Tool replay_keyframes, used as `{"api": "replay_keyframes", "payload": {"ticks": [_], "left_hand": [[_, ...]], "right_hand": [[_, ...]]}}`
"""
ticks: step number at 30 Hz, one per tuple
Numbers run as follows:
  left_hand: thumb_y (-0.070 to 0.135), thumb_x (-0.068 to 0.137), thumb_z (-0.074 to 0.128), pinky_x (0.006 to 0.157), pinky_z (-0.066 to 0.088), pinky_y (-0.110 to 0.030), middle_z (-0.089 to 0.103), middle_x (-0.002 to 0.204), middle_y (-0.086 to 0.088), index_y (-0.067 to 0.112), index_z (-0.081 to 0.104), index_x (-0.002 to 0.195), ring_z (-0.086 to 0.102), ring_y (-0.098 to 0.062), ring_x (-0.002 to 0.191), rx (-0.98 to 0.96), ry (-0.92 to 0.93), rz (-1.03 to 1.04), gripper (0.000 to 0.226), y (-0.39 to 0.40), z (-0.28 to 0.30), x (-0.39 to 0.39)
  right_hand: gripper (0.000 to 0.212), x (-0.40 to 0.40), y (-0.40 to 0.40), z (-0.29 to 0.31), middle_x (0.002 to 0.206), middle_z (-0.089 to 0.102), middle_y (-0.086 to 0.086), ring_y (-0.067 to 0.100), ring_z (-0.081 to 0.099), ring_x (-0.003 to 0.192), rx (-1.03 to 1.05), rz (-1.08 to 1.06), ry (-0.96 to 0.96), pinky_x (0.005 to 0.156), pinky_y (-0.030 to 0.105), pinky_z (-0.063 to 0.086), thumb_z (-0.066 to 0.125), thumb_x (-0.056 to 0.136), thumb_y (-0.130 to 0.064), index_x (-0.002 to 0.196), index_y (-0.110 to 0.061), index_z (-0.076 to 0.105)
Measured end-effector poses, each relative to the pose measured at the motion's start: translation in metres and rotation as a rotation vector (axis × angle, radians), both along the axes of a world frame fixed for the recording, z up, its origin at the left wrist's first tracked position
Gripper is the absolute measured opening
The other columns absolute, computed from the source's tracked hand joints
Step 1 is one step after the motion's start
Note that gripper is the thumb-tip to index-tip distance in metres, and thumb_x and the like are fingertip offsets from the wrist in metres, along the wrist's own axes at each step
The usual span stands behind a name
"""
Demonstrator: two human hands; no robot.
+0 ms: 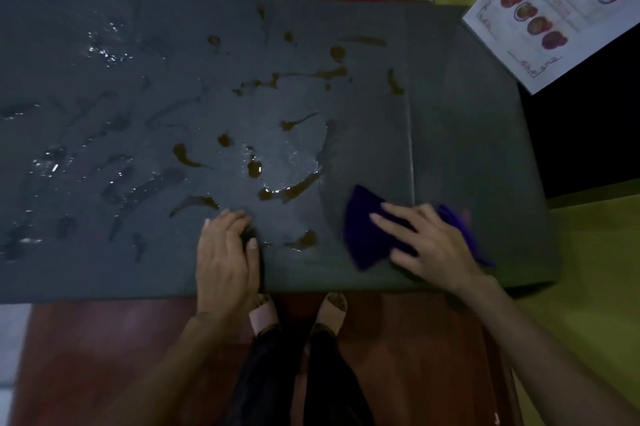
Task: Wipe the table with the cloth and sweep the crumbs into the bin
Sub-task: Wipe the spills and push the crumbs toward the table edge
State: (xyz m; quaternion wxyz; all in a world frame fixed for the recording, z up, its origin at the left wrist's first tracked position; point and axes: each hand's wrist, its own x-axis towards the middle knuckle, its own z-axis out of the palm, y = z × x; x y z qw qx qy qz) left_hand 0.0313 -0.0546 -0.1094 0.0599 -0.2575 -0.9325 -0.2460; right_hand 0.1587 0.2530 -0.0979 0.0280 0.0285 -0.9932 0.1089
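In the head view, the right hand (424, 240) pressed flat, fingers spread, on the purple cloth (369, 235) near the table's (104, 269) front right edge. The left hand (227, 254) rested empty, loosely curled, on the tabletop just beside the brown smears (294, 188). Wiping well probably meant keeping firm, even pressure and drawing the spills toward one edge. No bin was in view, and any crumbs were hard to make out in the dim light.
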Motion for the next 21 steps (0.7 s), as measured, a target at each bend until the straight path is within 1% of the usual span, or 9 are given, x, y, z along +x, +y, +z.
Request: {"api": "replay_keyframes", "payload": {"ticks": [2,4,7,10,13,16,17,19,21], "left_hand": [[0.02,0.098,0.041,0.122,0.017,-0.045,0.053,0.136,-0.02,-0.004,0.051,0.127,0.041,-0.033,0.135,-0.064,-0.026,0.037,0.039,-0.019,-0.004,-0.007],[0.027,0.1,0.036,0.122,0.015,-0.046,0.047,0.143,-0.02,-0.005,0.046,0.135,0.035,-0.033,0.14,-0.115,-0.071,0.077,0.048,-0.033,-0.011,-0.007],[0.039,0.104,0.024,0.122,0.015,-0.046,0.039,0.15,-0.021,-0.007,0.037,0.142,0.031,-0.033,0.142,-0.125,-0.16,0.084,0.061,-0.044,-0.015,-0.005],[0.041,0.104,0.022,0.121,0.019,-0.044,0.033,0.153,-0.02,-0.005,0.03,0.146,0.028,-0.031,0.144,-0.036,-0.237,0.059,0.063,-0.049,-0.012,-0.007],[0.037,0.102,0.026,0.122,0.016,-0.035,0.032,0.154,-0.018,-0.002,0.029,0.148,0.026,-0.027,0.145,0.038,-0.308,0.054,0.06,-0.058,-0.01,-0.011],[0.037,0.102,0.027,0.121,0.011,-0.023,0.035,0.153,-0.017,-0.001,0.031,0.147,0.026,-0.022,0.144,0.06,-0.323,0.016,0.059,-0.065,-0.009,-0.013],[0.036,0.103,0.027,0.121,0.011,-0.021,0.036,0.153,-0.017,-0.001,0.032,0.147,0.026,-0.021,0.144,0.064,-0.321,0.007,0.058,-0.067,-0.008,-0.013],[0.034,0.103,0.029,0.121,0.012,-0.021,0.036,0.153,-0.015,-0.001,0.033,0.147,0.027,-0.021,0.145,0.083,-0.325,0.003,0.057,-0.066,-0.008,-0.013],[0.033,0.102,0.029,0.122,0.014,-0.024,0.036,0.153,-0.013,0.0,0.033,0.147,0.026,-0.02,0.145,0.103,-0.333,0.008,0.055,-0.066,-0.008,-0.013]], "right_hand": [[0.049,0.011,0.0,-0.002,0.14,0.052,0.006,0.031,0.05,0.104,0.05,-0.364,0.043,0.061,0.038,0.055,0.053,0.091,-0.031,0.139,-0.02,0.054],[0.049,-0.009,-0.019,-0.002,0.14,0.045,0.013,0.036,0.044,0.113,0.028,-0.802,0.016,0.057,0.043,0.055,0.053,0.093,-0.027,0.141,-0.013,0.05],[0.053,-0.067,-0.067,0.002,0.138,0.04,0.015,0.035,0.04,0.118,-0.063,-1.121,-0.024,0.061,0.044,0.055,0.05,0.097,-0.032,0.145,-0.009,0.042],[0.055,-0.111,-0.12,0.002,0.134,0.045,0.012,0.032,0.046,0.111,-0.125,-0.937,-0.034,0.063,0.04,0.056,0.049,0.096,-0.035,0.144,-0.01,0.042],[0.054,-0.093,-0.154,0.002,0.131,0.053,0.008,0.028,0.051,0.102,-0.09,-0.366,-0.015,0.059,0.031,0.054,0.049,0.093,-0.035,0.143,-0.013,0.046],[0.056,-0.043,-0.132,0.002,0.137,0.054,0.0,0.022,0.049,0.097,-0.053,0.128,-0.02,0.064,0.026,0.05,0.056,0.088,-0.035,0.142,-0.022,0.049],[0.054,-0.029,-0.114,0.003,0.137,0.055,0.0,0.022,0.05,0.095,-0.01,0.188,-0.003,0.067,0.025,0.048,0.056,0.088,-0.034,0.14,-0.023,0.052],[0.05,-0.008,-0.077,0.002,0.135,0.056,0.004,0.026,0.052,0.093,0.071,0.105,0.053,0.071,0.032,0.05,0.054,0.089,-0.032,0.138,-0.021,0.055],[0.051,-0.009,-0.049,0.0,0.136,0.052,0.01,0.035,0.049,0.098,0.104,-0.248,0.051,0.067,0.041,0.054,0.051,0.091,-0.028,0.14,-0.017,0.051]]}}
